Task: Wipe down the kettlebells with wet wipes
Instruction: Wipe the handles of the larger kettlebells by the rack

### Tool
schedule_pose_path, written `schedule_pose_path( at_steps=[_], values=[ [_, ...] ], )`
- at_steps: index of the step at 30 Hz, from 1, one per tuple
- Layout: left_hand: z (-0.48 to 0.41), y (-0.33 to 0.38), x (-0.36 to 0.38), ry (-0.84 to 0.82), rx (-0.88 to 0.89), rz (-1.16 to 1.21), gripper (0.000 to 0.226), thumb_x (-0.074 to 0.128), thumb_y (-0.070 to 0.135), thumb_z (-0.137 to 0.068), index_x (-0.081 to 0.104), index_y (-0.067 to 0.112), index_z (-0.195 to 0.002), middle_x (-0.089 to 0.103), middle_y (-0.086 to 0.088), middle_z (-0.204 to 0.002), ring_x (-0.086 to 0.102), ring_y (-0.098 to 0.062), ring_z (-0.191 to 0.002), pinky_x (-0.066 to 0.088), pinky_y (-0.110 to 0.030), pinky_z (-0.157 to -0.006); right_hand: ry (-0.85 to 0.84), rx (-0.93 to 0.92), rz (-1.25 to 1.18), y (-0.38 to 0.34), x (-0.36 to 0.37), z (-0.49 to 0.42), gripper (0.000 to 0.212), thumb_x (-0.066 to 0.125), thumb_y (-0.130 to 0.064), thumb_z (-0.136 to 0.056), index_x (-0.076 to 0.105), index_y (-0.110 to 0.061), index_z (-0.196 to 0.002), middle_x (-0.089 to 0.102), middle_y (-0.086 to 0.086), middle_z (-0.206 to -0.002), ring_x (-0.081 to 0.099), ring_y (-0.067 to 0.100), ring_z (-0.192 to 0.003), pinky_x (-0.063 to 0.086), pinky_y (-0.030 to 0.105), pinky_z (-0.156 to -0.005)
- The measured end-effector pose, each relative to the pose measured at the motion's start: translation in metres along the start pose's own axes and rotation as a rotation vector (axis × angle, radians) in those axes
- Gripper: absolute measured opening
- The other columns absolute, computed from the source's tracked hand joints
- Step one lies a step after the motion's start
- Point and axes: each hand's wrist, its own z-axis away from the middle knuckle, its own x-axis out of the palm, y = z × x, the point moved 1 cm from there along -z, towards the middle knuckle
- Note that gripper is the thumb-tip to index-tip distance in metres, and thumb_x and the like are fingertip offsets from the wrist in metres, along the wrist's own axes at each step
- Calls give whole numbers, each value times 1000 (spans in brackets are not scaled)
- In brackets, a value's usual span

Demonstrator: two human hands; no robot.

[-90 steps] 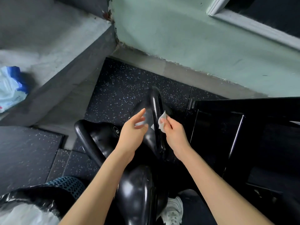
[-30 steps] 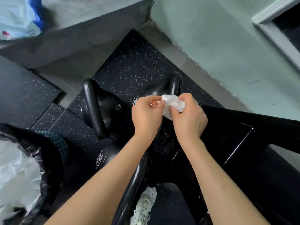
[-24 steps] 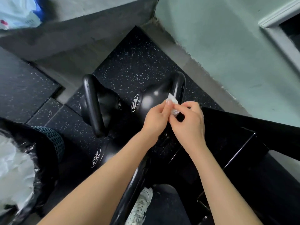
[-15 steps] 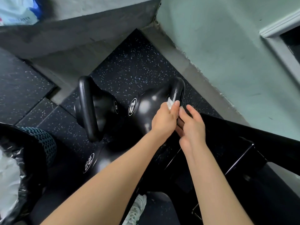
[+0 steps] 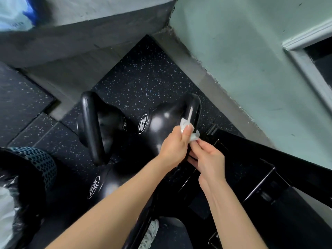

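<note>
Against the handle [image 5: 193,106] of the 12 kettlebell [image 5: 161,121], down on the floor mat [image 5: 143,78], press the wet wipe [image 5: 184,124] with left fingers [image 5: 187,132] curled round it, right fingers [image 5: 198,146] pinching its tail, then stroke the whole loop.

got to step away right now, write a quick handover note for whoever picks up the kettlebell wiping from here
Left hand: grips the wet wipe against the handle of the 12 kettlebell.
Right hand: pinches the wipe's lower end.
Things: second kettlebell left of the 12, 20 kettlebell nearer you; wipes pack on the grey ledge far left; lined bin at your left.
Done: cannot tell which bells are already clean.
Left: finish the 12's handle, check the others, bin the wipe.
</note>
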Motion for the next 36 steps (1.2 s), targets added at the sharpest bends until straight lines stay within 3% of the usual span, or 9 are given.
schedule_pose_path(
  at_steps=[4, 9, 13, 18, 24, 28, 30, 33, 36],
  values=[
    [-8, 23, -6, -45, -29, 109, 68, 24, 67, -86, 57, 7, -84, 57, 4, -81, 53, -14, -76, 48, -39, -83, 28, 107, -70, 5, 4, 1, 28, 67, -22, -85, 68, -18, -112, 73, -1, -101, 66, 17, -99, 53, 41, -89],
    [-49, 45, -8, 20, -26, 86, 51, 31, 51, -95, 52, 5, -84, 56, 2, -79, 55, -12, -77, 41, -24, -73, 71, 127, -94, 5, 6, -4, 16, 68, -19, -84, 68, -23, -100, 72, 5, -100, 64, 27, -103, 52, 48, -92],
    [-35, 14, -4, -17, 48, 37, 82, 34, 72, -78, 52, -4, -102, 54, 1, -83, 52, -22, -74, 50, -41, -76, 32, 145, -116, 5, 5, -1, 18, 68, -20, -85, 69, -21, -103, 72, 5, -102, 63, 28, -106, 50, 49, -95],
    [-5, -4, -7, -140, 24, 69, 79, 33, 73, -78, 51, 3, -110, 61, -5, -100, 61, -20, -91, 50, -47, -90, -32, 211, -133, 5, 1, -2, 32, 70, -25, -82, 67, -20, -114, 72, 2, -105, 65, 24, -103, 52, 48, -91],
    [38, -30, -6, -208, -32, 77, 72, 32, 69, -80, 45, 9, -117, 54, 0, -116, 52, -20, -117, 39, -44, -106, -76, 256, -91, 10, -1, -1, 22, 67, -32, -84, 65, -28, -106, 70, 1, -103, 64, 14, -89, 51, 44, -91],
    [51, -34, -17, -292, -34, -258, 43, 29, 47, -97, 41, 8, -112, 56, 1, -113, 49, -23, -120, 13, -52, -116, -105, 263, -32, 6, -3, -1, 19, 67, -34, -84, 66, -32, -102, 71, -4, -96, 66, 12, -84, 53, 33, -66],
    [56, -21, -23, -313, -19, -411, 42, 28, 41, -99, 42, 5, -113, 59, -7, -113, 51, -25, -118, 2, -53, -117, -89, 251, -15, 5, -2, 1, 18, 67, -36, -84, 67, -34, -101, 71, -5, -100, 66, 12, -90, 51, 34, -71],
    [60, -4, -30, -288, -92, -542, 31, 29, 29, -102, 45, 7, -116, 57, -12, -105, 55, -33, -109, 10, -58, -114, -22, 170, -22, 4, 2, 4, 24, 72, -33, -80, 70, -29, -103, 71, -4, -109, 64, 15, -104, 45, 36, -96],
    [71, 5, -48, -208, -55, -538, 35, 29, 33, -101, 49, 6, -110, 57, -9, -101, 57, -31, -101, 34, -47, -104, 94, 16, 37, 3, 7, 7, 34, 72, -27, -81, 67, -19, -114, 67, -1, -115, 61, 14, -106, 42, 28, -91]
  ],
)
